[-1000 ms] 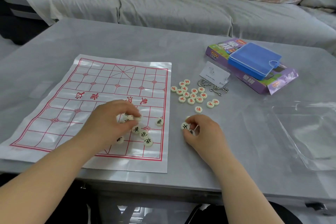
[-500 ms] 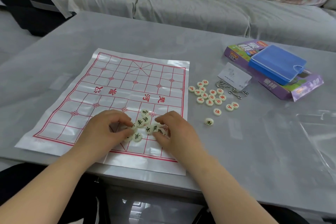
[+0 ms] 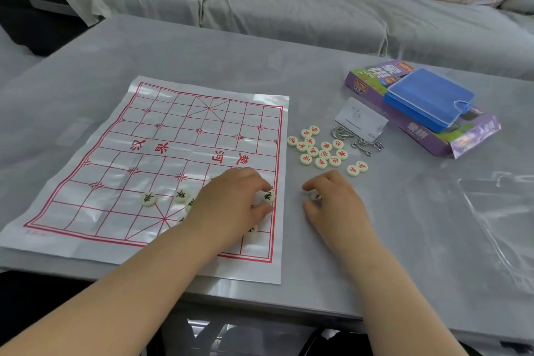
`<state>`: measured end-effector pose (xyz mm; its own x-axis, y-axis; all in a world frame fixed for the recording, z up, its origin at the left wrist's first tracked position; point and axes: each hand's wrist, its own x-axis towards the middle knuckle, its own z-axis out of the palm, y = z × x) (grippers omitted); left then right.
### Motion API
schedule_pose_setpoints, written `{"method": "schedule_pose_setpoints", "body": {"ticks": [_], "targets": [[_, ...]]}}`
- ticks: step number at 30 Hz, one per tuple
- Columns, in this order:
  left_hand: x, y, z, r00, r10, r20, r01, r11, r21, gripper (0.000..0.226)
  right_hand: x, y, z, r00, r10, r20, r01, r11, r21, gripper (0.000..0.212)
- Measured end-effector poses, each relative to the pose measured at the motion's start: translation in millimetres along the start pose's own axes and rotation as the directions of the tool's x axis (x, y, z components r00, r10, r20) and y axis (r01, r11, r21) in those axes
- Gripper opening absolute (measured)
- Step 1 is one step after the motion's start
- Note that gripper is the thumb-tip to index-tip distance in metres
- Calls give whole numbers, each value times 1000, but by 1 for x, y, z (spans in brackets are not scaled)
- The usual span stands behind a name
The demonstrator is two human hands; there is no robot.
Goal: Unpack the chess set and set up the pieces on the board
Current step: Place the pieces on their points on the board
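Note:
A white paper chess board (image 3: 173,153) with a red grid lies on the grey table. My left hand (image 3: 231,205) rests over its near right corner, fingers curled, pinching a black-lettered piece (image 3: 268,196) between fingertip and thumb. Two more black-lettered pieces (image 3: 148,198) (image 3: 181,195) lie to its left, and others are partly hidden under the hand. My right hand (image 3: 332,199) sits on the table just right of the board, with finger and thumb curled round one pale piece (image 3: 315,196). A cluster of red-lettered pieces (image 3: 320,150) lies beyond it.
A blue plastic case (image 3: 427,98) sits on a purple box (image 3: 468,136) at the far right. A white card (image 3: 361,118) and metal ring puzzles (image 3: 367,144) lie beside the red pieces. Clear plastic wrap (image 3: 497,211) covers the right side. A covered sofa (image 3: 260,9) stands behind the table.
My right hand has left the board and now sits on the table to its right. My left hand has shifted right across the board, and black pieces lie spread out to its left.

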<state>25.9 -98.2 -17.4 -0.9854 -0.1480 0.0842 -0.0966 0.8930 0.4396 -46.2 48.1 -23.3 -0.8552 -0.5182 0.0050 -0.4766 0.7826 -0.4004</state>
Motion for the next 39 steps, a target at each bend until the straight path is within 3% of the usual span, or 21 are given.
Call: {"method": "schedule_pose_setpoints", "body": {"ticks": [6, 11, 16, 21, 25, 30, 39], "targets": [[18, 6, 9, 999, 6, 37, -9, 995, 98, 30, 7, 5, 2, 999, 33, -19, -33, 999, 19, 28], [14, 0, 4, 999, 10, -33, -11, 1000, -6, 32, 5, 3, -3, 999, 27, -38, -22, 992, 128, 33], [-17, -31, -26, 971, -136, -196, 93, 973, -213, 37, -4, -19, -3, 990, -134, 42, 123, 973, 194, 35], [-49, -58, -36, 955, -247, -162, 207, 951, -230, 35, -11, -50, 13, 944, -291, 156, 271, 952, 141, 32], [-54, -61, -33, 954, -270, -130, 229, 938, -261, 34, 1, -57, 23, 957, -266, 119, 240, 950, 200, 22], [-52, -63, -27, 963, -248, -101, 217, 944, -248, 32, 8, -53, 25, 966, -248, 73, 225, 946, 235, 25], [-46, -55, -36, 966, -222, -135, 173, 937, -304, 26, 13, -14, -6, 999, -29, 24, 23, 979, 205, 22]]}}
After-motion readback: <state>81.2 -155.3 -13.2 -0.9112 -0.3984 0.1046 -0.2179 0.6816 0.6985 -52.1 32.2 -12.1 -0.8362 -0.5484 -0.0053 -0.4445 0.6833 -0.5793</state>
